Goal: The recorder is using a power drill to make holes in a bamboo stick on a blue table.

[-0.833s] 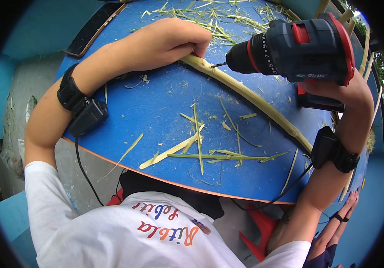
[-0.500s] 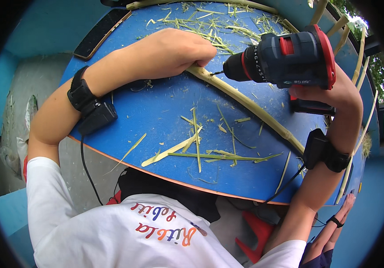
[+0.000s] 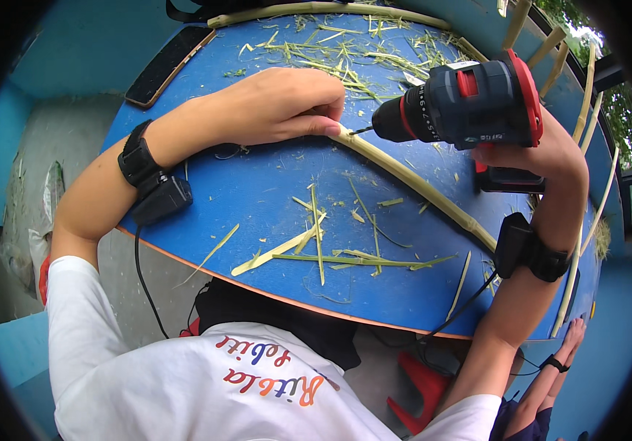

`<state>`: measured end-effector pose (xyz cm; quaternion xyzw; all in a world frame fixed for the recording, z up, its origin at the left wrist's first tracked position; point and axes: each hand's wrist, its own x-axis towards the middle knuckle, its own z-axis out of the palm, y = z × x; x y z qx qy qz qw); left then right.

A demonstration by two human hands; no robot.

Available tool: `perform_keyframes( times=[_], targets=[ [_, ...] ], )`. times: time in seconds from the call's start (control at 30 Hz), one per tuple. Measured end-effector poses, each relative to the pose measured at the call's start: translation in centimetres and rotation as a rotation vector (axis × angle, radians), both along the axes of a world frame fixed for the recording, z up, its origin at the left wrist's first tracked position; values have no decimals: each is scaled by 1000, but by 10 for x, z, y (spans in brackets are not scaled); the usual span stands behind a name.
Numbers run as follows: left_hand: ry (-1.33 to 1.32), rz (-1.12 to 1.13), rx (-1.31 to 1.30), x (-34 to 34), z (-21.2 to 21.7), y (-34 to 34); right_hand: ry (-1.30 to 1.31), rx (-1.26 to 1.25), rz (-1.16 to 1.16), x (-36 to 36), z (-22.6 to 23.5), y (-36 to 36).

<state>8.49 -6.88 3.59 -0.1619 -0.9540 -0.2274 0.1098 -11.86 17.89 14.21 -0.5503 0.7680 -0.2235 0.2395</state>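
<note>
A pale green bamboo pole (image 3: 420, 184) lies slantwise across the blue table (image 3: 257, 184), its near end running under my right forearm. My left hand (image 3: 290, 103) is closed on its far end, the thumb lying along the tip. In my right hand (image 3: 540, 158) is a dark grey and red cordless drill (image 3: 470, 103), gripped by its handle and pointing left. Its thin bit (image 3: 361, 131) meets the pole, or nearly so, just beside my left thumb. How deep the bit sits cannot be made out.
Green shavings (image 3: 345, 55) litter the table's far side, and split strips (image 3: 316, 242) lie nearer me. A phone (image 3: 170, 66) rests at the far left edge. Another pole (image 3: 323, 9) lies along the back. Poles (image 3: 588, 95) lean at right. Another person's hands (image 3: 572, 338) show at lower right.
My left hand has rolled slightly toward me, and its thumb now shows along the pole's end. The drill has dropped a little in the view, its bit still at the pole.
</note>
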Motion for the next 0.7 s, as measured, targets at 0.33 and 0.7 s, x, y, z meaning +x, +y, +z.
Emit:
perform_keyframes(
  times=[0.33,0.7],
  targets=[
    [-25,-34,56,-1,6,9,-154,-122,-117,-1,13,28],
    [218,110,-326,2,-5,2,-143,-68,-168,-17,17,40]
  ],
)
